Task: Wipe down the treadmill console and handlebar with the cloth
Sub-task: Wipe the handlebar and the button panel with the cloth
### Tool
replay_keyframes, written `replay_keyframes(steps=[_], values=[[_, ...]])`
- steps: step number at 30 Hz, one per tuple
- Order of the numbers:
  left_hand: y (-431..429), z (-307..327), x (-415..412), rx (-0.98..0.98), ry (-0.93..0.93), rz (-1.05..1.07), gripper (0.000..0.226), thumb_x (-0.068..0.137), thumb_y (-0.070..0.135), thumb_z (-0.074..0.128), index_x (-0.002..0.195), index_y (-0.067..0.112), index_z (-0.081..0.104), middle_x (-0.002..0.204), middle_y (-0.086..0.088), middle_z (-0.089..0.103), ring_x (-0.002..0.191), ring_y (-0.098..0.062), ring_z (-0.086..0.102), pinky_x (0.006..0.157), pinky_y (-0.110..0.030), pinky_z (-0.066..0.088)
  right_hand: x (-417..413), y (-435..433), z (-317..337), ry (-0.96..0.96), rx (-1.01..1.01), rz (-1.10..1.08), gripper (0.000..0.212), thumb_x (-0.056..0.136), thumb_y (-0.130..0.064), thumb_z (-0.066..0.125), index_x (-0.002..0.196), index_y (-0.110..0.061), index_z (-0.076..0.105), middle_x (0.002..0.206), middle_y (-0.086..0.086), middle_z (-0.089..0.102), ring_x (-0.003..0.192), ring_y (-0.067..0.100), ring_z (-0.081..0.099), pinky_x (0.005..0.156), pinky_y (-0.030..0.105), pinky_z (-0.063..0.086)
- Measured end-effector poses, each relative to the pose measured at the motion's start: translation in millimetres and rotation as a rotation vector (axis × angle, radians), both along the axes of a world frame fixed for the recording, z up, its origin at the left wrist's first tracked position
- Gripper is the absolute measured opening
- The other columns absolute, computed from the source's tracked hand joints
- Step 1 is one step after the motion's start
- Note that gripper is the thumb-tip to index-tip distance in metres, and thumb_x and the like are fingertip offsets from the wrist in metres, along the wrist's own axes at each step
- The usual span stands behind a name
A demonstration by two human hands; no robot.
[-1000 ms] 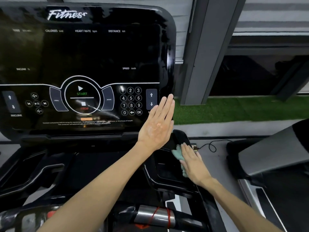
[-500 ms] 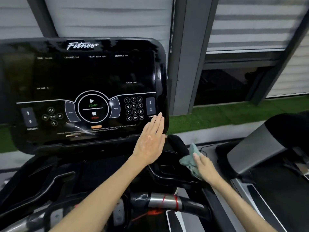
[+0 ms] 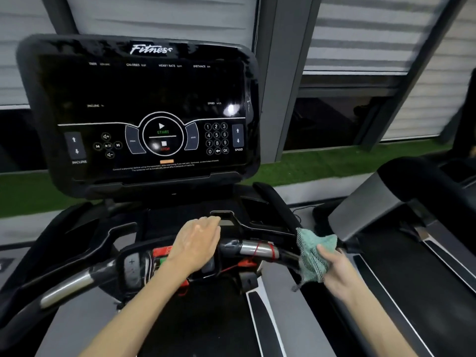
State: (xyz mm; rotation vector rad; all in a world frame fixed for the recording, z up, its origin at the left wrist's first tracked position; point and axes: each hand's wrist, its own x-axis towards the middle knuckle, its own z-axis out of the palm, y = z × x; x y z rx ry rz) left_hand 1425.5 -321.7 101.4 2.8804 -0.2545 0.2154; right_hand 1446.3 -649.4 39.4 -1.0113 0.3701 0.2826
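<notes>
Two bare hands at one treadmill's handlebar, with a single cloth in the right.

The console point(image 3: 144, 112) is a broad, glossy black panel with rounded corners, printed with white keypad figures and a round start/stop ring. Below it the handlebar point(image 3: 253, 249) runs crosswise, black plastic broken by two brushed-metal sleeves; a thin red cord point(image 3: 270, 249) winds round the right one. The one cloth point(image 3: 313, 249), teal, nubbly terry with a dark stitched edge, is bunched at the handlebar's right end, pinched from below by the right hand point(image 3: 337, 269), whose fingers curl into its folds. The left hand point(image 3: 197, 243) lies palm down over the handlebar's middle, fingers relaxed and together, holding nothing, well apart from the cloth; whether it touches the bar I cannot tell. A second treadmill point(image 3: 373, 202), grey and black, stands at the right.
</notes>
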Motion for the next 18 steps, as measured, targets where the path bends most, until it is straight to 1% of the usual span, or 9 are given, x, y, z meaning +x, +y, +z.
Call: replay_keyframes(steps=[2,3,5,6,8,10,13,16,18], values=[[-0.9,-8.4,-8.0,0.108,-0.093,0.033,0.011,0.084,0.021,0.069,0.089,0.013,0.072,0.079,0.003,0.068,0.07,-0.013,0.066,0.074,-0.033,0.057,-5.8,-4.1,-4.7,-0.032,-0.188,-0.049,0.028,0.089,-0.001,0.056,0.117,0.002,0.059,0.097,0.018,0.071,0.078,0.027,0.07,0.067,0.036,0.059],[-1.4,-10.9,-11.5,0.131,-0.108,0.044,0.017,0.09,0.025,0.059,0.093,0.013,0.07,0.083,0.003,0.069,0.075,-0.015,0.066,0.081,-0.036,0.056,-6.9,-4.6,-6.6,-0.057,-0.298,-0.065,0.023,0.093,0.0,0.051,0.114,0.001,0.061,0.098,0.017,0.072,0.082,0.027,0.07,0.072,0.037,0.059],[-1.7,-18.1,-18.4,0.167,-0.159,0.086,0.039,0.096,0.03,0.034,0.102,0.013,0.069,0.095,0.0,0.07,0.089,-0.019,0.066,0.092,-0.041,0.051,-5.0,-2.6,-8.6,-0.102,-0.472,-0.088,0.022,0.097,-0.002,0.047,0.111,-0.003,0.064,0.104,0.018,0.071,0.094,0.032,0.069,0.085,0.042,0.055],[-2.1,-21.8,-21.7,0.183,-0.188,0.097,0.044,0.096,0.032,0.03,0.106,0.012,0.068,0.101,-0.002,0.069,0.095,-0.021,0.064,0.095,-0.042,0.049,-4.2,0.0,-9.0,-0.119,-0.534,-0.095,0.021,0.098,-0.004,0.047,0.108,-0.007,0.066,0.105,0.018,0.071,0.097,0.034,0.067,0.089,0.045,0.053],[-3.0,-26.4,-26.9,0.198,-0.19,0.111,0.048,0.096,0.032,0.028,0.116,0.009,0.066,0.113,-0.006,0.067,0.107,-0.024,0.061,0.101,-0.043,0.043,-1.3,5.6,-13.6,-0.15,-0.7,-0.117,0.023,0.097,-0.005,0.048,0.1,-0.017,0.067,0.103,0.014,0.071,0.098,0.033,0.066,0.091,0.046,0.05],[-4.1,-31.4,-32.5,0.183,-0.18,0.138,0.051,0.097,0.031,0.027,0.125,0.005,0.06,0.125,-0.012,0.062,0.119,-0.028,0.056,0.107,-0.045,0.038,-1.6,12.8,-15.2,-0.212,-0.904,-0.104,0.027,0.096,-0.004,0.048,0.092,-0.026,0.065,0.099,0.005,0.072,0.097,0.025,0.066,0.092,0.041,0.049],[-4.0,-40.6,-43.3,0.183,-0.209,0.15,0.054,0.097,0.031,0.029,0.138,0.002,0.049,0.139,-0.015,0.052,0.133,-0.031,0.045,0.113,-0.045,0.031,-3.1,23.1,-17.5,-0.382,-1.085,-0.034,0.034,0.095,-0.001,0.044,0.108,-0.025,0.066,0.101,-0.008,0.071,0.097,0.011,0.065,0.086,0.028,0.046],[-4.6,-44.8,-46.8,0.171,-0.227,0.148,0.055,0.098,0.032,0.03,0.141,0.001,0.044,0.141,-0.015,0.05,0.136,-0.03,0.041,0.114,-0.043,0.028,-7.2,29.4,-35.0,-0.378,-1.066,0.115,0.034,0.099,-0.011,0.047,0.129,-0.024,0.055,0.106,-0.008,0.063,0.089,0.006,0.058,0.079,0.019,0.041],[-6.5,-46.8,-45.5,0.161,-0.231,0.166,0.055,0.098,0.032,0.029,0.14,0.001,0.045,0.139,-0.014,0.051,0.135,-0.029,0.042,0.115,-0.044,0.028,-15.3,33.5,-55.1,-0.342,-0.89,0.239,0.042,0.099,-0.039,0.049,0.14,-0.031,0.043,0.104,-0.019,0.053,0.084,-0.002,0.046,0.088,0.021,0.035]])
